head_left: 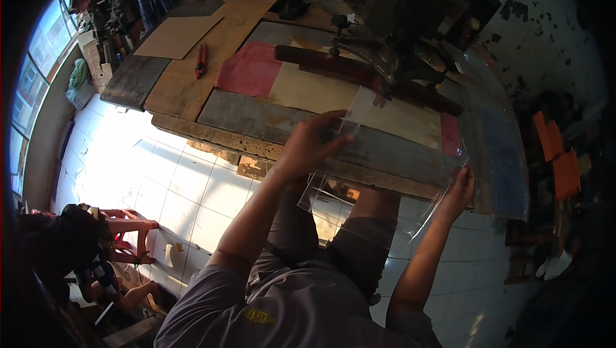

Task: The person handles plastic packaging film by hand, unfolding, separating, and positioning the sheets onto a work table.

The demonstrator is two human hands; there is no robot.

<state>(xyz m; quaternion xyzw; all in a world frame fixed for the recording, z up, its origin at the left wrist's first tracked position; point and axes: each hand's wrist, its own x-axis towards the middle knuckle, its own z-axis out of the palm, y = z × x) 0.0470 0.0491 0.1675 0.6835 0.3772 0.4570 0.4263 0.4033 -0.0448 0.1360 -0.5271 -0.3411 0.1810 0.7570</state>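
Held across the worktable's [176, 94] near edge: a clear plastic sheet [388, 160]. Pinched at right by the right hand [455, 192]. At its left side, near the left hand [319, 140], thumb and fingers parted, hold impossible to tell. Beyond: pink-and-cream material [314, 89] under a dark red bar [309, 60]. Farther left: red cutter [201, 61], brown board [176, 36].

Leftward I see a lane for the left hand [314, 144] over the desk [174, 94], low past the red cutter [201, 61] and flat cardboard [178, 35]. Straight ahead I'm blocked by a dark red bar [314, 64] across the cream strip [314, 88], dark machine [410, 20] rising behind; clearance under bar can't be judged. Between left hand and right hand [458, 194], clear plastic sheet [399, 152] bars the middle, with legs [360, 239] crowding the near side.
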